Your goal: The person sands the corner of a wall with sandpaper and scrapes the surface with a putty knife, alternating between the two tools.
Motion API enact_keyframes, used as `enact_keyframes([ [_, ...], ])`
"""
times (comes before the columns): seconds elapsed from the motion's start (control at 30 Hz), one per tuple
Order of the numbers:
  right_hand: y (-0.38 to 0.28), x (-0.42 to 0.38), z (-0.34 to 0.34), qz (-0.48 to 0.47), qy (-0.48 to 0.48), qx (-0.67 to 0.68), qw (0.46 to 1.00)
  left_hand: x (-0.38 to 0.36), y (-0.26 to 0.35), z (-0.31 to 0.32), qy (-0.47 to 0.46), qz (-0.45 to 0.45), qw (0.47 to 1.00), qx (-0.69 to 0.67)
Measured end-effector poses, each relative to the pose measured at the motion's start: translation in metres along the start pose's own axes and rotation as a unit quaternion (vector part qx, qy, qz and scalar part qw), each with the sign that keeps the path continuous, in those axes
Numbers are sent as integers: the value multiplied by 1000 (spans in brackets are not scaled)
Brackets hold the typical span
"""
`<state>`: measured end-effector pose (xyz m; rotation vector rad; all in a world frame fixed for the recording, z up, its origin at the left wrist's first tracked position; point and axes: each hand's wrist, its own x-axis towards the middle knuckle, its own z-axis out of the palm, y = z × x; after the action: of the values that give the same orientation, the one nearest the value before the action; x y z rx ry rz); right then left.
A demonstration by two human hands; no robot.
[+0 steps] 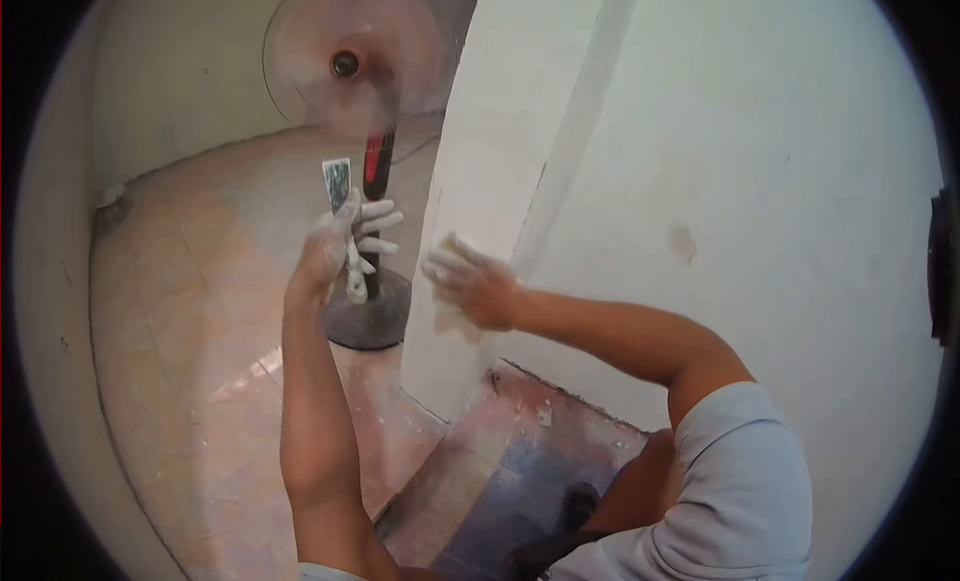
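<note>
My left hand (345, 246), coated in white powder, holds a putty knife (338, 184) with its blade pointing up. The knife is pinned near the thumb while the other fingers stick out toward the wall. On the narrow face of the white wall (500, 161), my right hand (475, 283) presses a tan sheet of sandpaper (458, 326) flat. Part of the sheet shows below the palm and a bit above the fingertips; the rest is hidden under the hand. White dust covers the right fingers too.
A standing fan (345, 64) with blurred blades is behind my left hand, its round base (370, 316) on the dusty floor (200, 321). A step edge (570, 393) runs along the wall's foot. At the far right is a dark object (940, 269) on the wall.
</note>
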<state>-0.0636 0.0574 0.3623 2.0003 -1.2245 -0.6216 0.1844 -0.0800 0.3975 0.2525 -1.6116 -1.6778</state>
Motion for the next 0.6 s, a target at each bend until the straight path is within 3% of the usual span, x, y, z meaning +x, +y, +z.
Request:
enact_keyframes([
  [0.03, -20, 16, 36, -19, -278, 73, 958, -7, 3, 3, -18, 13, 1000, -20],
  [0.07, -30, 12, 36, -54, -315, 113, 941, -10, 1, 4, -40, 1, 998, -55],
  [0.13, -30, -2, -1, -50, -191, 244, 949, -16, 1, 5, -88, -21, 991, -96],
  [0.17, -27, -6, -17, -48, -182, 244, 951, -17, -2, 6, -86, -1, 992, -94],
  [0.2, -22, -10, -30, 63, -45, 370, 926, -18, -4, 9, -84, 18, 992, -94],
  [0.23, -18, -16, -41, 169, 93, 480, 856, -20, -3, 17, -73, 26, 993, -89],
  [0.27, -7, -18, -53, 218, 150, 479, 837, -21, -6, 24, -41, 47, 995, -83],
  [0.33, -9, -24, -79, 276, 385, 600, 645, -26, -4, 48, -6, 86, 995, -49],
  [0.37, -6, -28, -85, 298, 435, 634, 565, -14, -30, 48, -194, 68, 879, -430],
  [0.4, -3, -33, -92, 314, 466, 661, 497, -5, -58, 46, -342, 31, 593, -728],
  [0.43, 0, -39, -97, 328, 493, 684, 426, -17, -54, 64, -338, 28, 603, -723],
  [0.47, 3, -47, -97, 336, 483, 711, 385, -31, -43, 94, -182, 90, 863, -462],
  [0.5, 3, -48, -97, 333, 486, 715, 377, -41, -40, 117, 1, 140, 982, -126],
  [0.6, -3, -47, -94, 324, 511, 735, 306, -59, -59, 151, -58, 162, 942, -288],
])
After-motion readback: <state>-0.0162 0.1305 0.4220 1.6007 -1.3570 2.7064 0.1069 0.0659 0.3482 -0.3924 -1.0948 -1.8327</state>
